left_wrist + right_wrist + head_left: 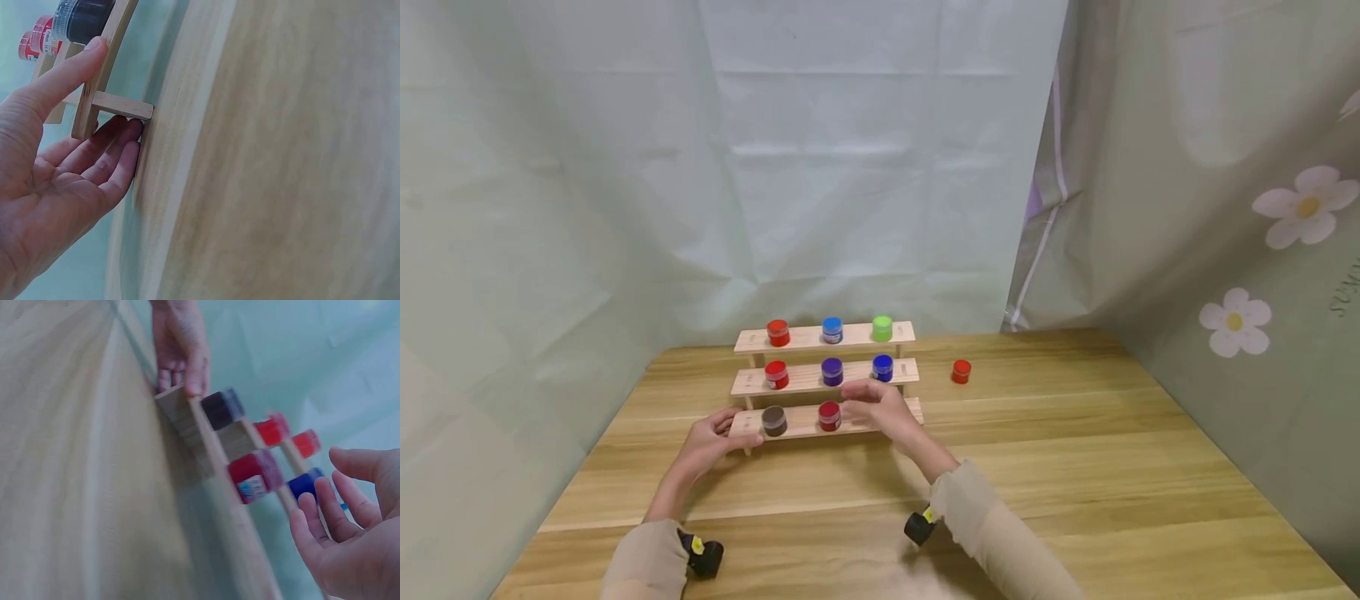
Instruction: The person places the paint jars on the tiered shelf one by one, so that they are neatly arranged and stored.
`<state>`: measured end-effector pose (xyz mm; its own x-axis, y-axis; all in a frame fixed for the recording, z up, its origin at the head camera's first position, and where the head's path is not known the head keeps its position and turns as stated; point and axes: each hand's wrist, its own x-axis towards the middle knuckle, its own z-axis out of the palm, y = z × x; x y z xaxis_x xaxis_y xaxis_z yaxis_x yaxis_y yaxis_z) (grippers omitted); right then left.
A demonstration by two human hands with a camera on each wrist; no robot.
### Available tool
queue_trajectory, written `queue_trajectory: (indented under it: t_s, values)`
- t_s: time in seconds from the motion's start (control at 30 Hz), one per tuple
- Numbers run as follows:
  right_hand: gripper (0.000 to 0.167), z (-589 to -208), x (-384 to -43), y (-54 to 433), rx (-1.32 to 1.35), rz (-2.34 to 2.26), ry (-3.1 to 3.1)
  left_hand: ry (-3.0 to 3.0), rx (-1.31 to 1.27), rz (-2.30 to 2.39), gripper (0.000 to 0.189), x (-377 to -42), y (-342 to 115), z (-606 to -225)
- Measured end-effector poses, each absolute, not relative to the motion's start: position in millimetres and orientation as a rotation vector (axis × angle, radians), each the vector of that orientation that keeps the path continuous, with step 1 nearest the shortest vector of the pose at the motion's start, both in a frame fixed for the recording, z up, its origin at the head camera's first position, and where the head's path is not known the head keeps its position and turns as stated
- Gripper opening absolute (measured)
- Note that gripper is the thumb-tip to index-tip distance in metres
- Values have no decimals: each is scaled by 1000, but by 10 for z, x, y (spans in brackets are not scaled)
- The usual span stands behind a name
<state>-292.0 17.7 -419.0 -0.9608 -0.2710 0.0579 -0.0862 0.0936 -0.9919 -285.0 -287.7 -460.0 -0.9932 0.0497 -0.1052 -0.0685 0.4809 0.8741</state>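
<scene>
A three-tier wooden rack (pixel 803 422) stands on the table. My left hand (pixel 706 446) grips the left end of its lowest plank; in the left wrist view the thumb lies on the plank's edge and the fingers reach under beside a short leg. A dark grey paint jar (pixel 774 422) stands close to that thumb. Right of it on the same plank is a dark red paint jar (pixel 830 417). My right hand (pixel 883 408) hovers just right of this jar, fingers spread and relaxed, holding nothing; the right wrist view shows a gap between fingertips and jar.
The middle tier carries a red jar (pixel 777 375), a purple jar (pixel 832 372) and a dark blue jar (pixel 883 368). On top stand red (pixel 778 333), blue (pixel 832 331) and green jars (pixel 882 329). Another red jar (pixel 961 372) sits on the table, right of the rack.
</scene>
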Motion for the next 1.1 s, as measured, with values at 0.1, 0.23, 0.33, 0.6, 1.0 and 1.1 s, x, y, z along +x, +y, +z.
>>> queue_trajectory:
  t_s: [0.1,0.23,0.33,0.6,1.0,1.1]
  values:
    - [32,-4080,-2915,250,-366,-1985,2253,2595,-15,1549,86,-2843,-2883,-4601]
    - [31,-3946,-2932,383,-335,-1984,2293,2591,-8,1544,87,-2843,-2881,-4595]
    - [33,-3877,-2959,499,-305,-2020,2298,2590,-6,1541,88,-2840,-2884,-4590]
    - [35,-3786,-3075,834,-165,-2122,2330,2574,-9,1562,87,-2843,-2885,-4585]
    - [38,-3942,-3272,1268,-6,-2114,2468,2580,-22,1540,88,-2863,-2891,-4585]
    - [36,-4027,-3322,1380,82,-2101,2495,2581,-23,1539,88,-2864,-2885,-4577]
